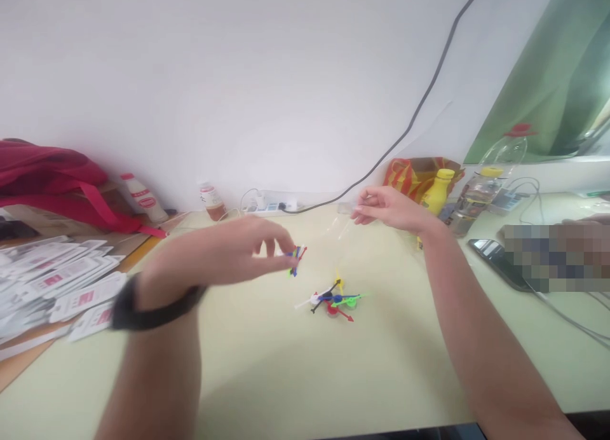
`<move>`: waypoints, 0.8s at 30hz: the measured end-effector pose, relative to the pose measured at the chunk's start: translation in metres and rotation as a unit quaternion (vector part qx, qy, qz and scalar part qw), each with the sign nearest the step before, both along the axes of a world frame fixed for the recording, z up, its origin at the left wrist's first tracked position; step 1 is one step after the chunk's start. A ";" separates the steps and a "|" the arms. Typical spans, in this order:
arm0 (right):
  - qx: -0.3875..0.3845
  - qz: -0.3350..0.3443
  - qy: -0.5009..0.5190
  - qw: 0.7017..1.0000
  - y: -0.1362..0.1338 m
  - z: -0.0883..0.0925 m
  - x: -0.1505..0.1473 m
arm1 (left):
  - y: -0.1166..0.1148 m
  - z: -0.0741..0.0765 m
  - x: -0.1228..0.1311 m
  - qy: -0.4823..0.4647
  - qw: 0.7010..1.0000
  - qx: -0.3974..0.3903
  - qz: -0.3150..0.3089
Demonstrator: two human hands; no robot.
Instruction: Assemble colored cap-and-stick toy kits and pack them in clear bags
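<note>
My left hand (238, 249) pinches a small bunch of coloured plastic arrow spinners (297, 257) between thumb and fingers, just above the table. Blue, red and green tips stick out past the fingertips, and the hand is slightly blurred. Below and to the right, a second cluster of arrow spinners (333, 300) in white, black, blue, red, green and yellow lies on the table, some on round bases. My right hand (388, 208) is farther back with fingers pinched together. At its fingertips is a faint, see-through plastic bag (340, 225), its outline hard to make out.
A power strip (271, 207) and two bottles, a white one (144, 198) and a brown one (212, 201), stand along the wall. White cards (67, 281) pile up at left. At right are a yellow bottle (438, 192), a clear bottle (476, 198) and a phone (500, 265).
</note>
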State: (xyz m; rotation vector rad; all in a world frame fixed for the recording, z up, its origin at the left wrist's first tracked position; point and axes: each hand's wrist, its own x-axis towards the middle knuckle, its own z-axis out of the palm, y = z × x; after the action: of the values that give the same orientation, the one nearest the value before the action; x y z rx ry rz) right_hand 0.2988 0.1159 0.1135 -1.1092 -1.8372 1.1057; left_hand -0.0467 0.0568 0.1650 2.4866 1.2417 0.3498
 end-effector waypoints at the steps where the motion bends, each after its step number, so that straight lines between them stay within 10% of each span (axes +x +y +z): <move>1: -0.001 0.003 0.001 1.000 -0.001 0.000 -0.002 | 0.008 -0.003 0.008 0.031 0.999 -0.009 -0.015; 10: 0.014 -0.005 0.016 1.000 0.000 -0.004 -0.009 | 0.072 -0.060 0.043 -0.008 0.998 -0.048 -0.037; 15: -0.003 -0.020 0.059 0.998 0.001 -0.003 -0.006 | 0.073 -0.056 0.037 -0.049 0.998 -0.038 -0.029; 24: -0.121 0.192 0.019 0.974 -0.006 -0.007 0.000 | 0.074 -0.050 0.031 -0.103 0.994 -0.017 -0.038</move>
State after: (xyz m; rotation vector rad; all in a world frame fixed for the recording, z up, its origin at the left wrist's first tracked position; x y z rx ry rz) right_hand 0.2984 0.1095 0.1064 -0.8730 -1.9755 1.5964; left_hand -0.0155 0.1306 0.1153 2.3916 1.0589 0.5449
